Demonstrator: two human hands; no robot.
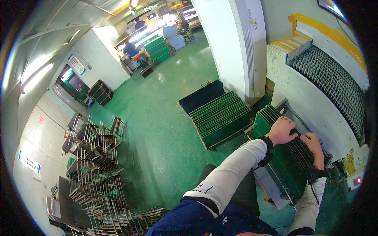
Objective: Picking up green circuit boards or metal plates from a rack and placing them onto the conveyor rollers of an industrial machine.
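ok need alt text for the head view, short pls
Both bare hands, left hand and right hand, rest on a row of thin green panels standing on edge in a metal rack beside a white machine. Another rack of green panels and empty metal racks stand on the green floor.

Green panels, racked on edge

Thin green boards (pixel 289 161) stand upright in a tight row (edges facing up) in a metal-framed cart beside the grey machine, leaning slightly; both hands rest on their top edges.
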